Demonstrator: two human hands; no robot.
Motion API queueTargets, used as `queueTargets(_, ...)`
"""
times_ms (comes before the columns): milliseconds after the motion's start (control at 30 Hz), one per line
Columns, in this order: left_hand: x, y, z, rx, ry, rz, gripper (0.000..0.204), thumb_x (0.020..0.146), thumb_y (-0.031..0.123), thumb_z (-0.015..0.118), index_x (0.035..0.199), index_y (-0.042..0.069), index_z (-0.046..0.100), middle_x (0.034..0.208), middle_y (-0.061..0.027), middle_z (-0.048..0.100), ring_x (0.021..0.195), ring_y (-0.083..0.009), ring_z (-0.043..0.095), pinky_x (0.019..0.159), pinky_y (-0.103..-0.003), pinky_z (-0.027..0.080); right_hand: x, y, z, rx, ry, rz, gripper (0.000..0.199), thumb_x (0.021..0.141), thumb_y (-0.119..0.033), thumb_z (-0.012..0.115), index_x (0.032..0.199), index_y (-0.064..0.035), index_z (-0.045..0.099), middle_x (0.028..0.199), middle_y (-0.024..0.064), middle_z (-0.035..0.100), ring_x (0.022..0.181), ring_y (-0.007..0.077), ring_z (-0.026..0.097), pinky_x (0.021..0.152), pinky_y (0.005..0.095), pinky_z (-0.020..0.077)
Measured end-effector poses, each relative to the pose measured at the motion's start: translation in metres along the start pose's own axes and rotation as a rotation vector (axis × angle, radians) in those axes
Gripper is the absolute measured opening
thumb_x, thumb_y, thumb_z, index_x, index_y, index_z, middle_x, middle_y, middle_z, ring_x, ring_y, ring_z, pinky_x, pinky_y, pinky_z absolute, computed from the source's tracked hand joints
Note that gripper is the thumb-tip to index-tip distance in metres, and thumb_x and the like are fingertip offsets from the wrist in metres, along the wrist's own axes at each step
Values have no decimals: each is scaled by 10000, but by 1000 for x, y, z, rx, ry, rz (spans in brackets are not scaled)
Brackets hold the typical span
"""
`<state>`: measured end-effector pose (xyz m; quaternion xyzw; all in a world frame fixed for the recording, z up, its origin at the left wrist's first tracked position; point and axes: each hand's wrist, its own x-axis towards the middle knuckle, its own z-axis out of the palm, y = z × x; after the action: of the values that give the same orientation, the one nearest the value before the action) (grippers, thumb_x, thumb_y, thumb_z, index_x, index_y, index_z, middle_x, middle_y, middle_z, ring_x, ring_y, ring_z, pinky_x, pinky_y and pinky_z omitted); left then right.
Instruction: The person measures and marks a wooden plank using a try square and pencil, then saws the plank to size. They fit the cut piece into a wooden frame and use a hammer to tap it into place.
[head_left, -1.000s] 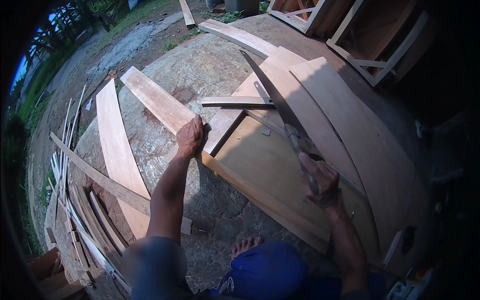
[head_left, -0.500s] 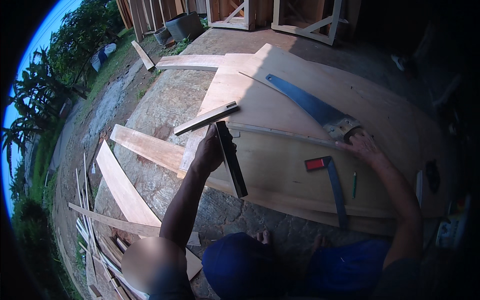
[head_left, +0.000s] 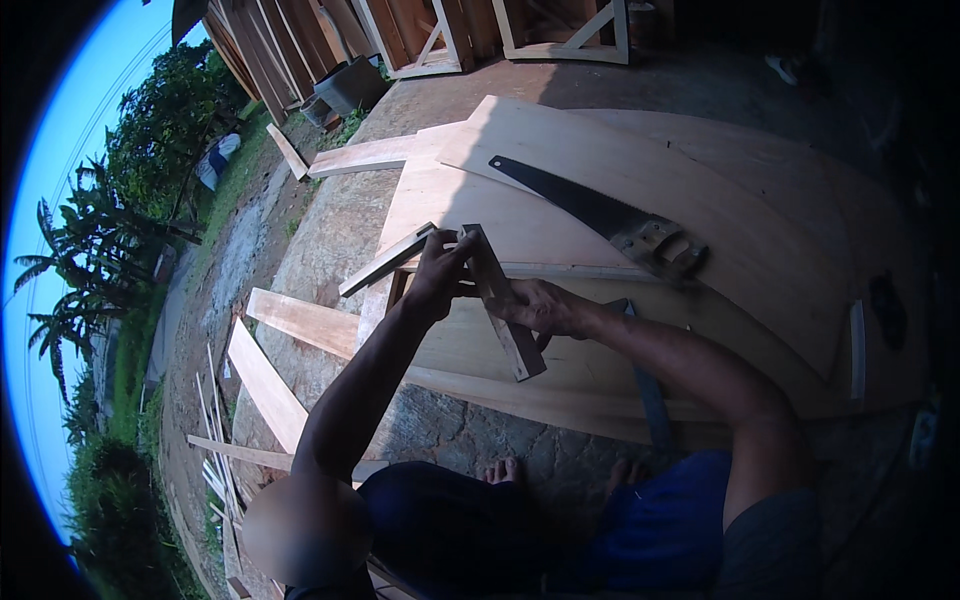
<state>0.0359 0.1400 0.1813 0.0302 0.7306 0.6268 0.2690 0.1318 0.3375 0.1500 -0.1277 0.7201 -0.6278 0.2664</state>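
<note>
A short squared wooden block (head_left: 513, 335) is held over the plywood's near edge. My left hand (head_left: 438, 278) is closed on its far end. My right hand (head_left: 543, 306) closes around its middle. Just beyond my left fingers is a second narrow wooden piece (head_left: 385, 262), slanting down to the left; whether I hold it too, I cannot tell. Lying on the plywood sheets (head_left: 560, 230) is a handsaw (head_left: 610, 215), its handle towards the right. Under my right forearm rests a try square (head_left: 652, 405), its handle mostly hidden.
Boards (head_left: 305, 320) stick out left of the sheets, and thin strips (head_left: 215, 420) lie on the ground there. Wooden frames (head_left: 560, 45) and a grey tub (head_left: 352, 85) stand at the back. A straight pale strip (head_left: 857, 350) lies far right.
My right hand has left the saw handle and moved left onto the wooden block. The saw now lies untouched. The view has shifted slightly.
</note>
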Motion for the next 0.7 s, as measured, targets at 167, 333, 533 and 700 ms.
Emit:
queueTargets(167,20,12,29,30,-23,62,582,1035,464,577,1337,-10,424,1189,-187,629,964,-286,705,778,-428,616,9,17,-12,309,79,-49,695,971,-530,598,1438,-32,466,1133,124,636,1019,273,694,781,452,631)
queueTargets(333,8,-52,15,-54,-42,20,520,1088,431,468,1398,13,487,1257,-178,637,1019,-263,697,854,-397,589,20,31,-15,622,46,-16,505,996,-434,593,1336,-65,536,1087,101,658,973,235,701,757,406,610)
queueTargets(533,-56,-66,17,-9,-28,-144,552,1044,521,523,1368,74,532,1238,-152,661,986,-240,687,840,-386,556,40,57,-16,550,50,44,465,986,-446,606,1294,-99,569,1221,125,674,1114,252,649,905,460,559)
queueTargets(700,-71,-58,4,117,24,-145,671,991,518,632,1445,53,467,1291,-204,633,1036,-265,680,863,-387,556,58,53,8,472,56,-74,438,984,-453,615,1239,-98,587,1105,65,656,1126,215,619,967,438,505)
